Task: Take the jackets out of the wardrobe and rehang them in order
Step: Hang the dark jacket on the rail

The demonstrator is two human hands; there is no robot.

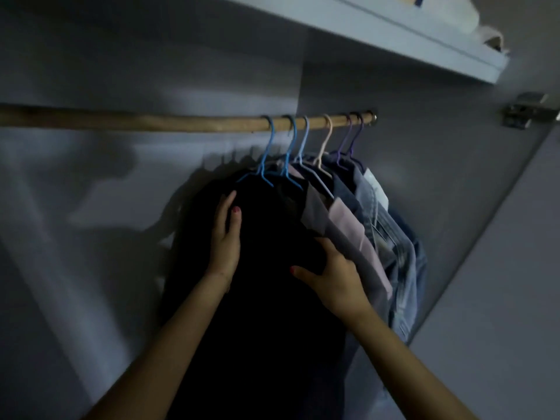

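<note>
Inside, the wardrobe (91,71) is seen to hold one wooden rail (136,122), with six hangers (306,137) hooked over its right end, close together. From left to right two blue, one pale blue, one beige and two purple hangers are counted. Jackets are carried on them: a black jacket (260,298) at the front left, then a pink jacket (348,225), then denim jackets (403,262) toward the right wall. A white shelf (394,34) is fixed above the rail, with pale folded items on it, too blurred to be identified. A metal hinge (524,113) is noted on the right side.

The left hand (225,234) is laid flat on the black jacket's left shoulder area, fingers straight and pointing up, just below the leftmost blue hanger. The right hand (336,274) is placed at the black jacket's right edge; its fingers are curled into the fabric between the black and pink jackets, thumb spread across the black cloth. The black jacket thus lies between both grips and hangs from the rail.
</note>
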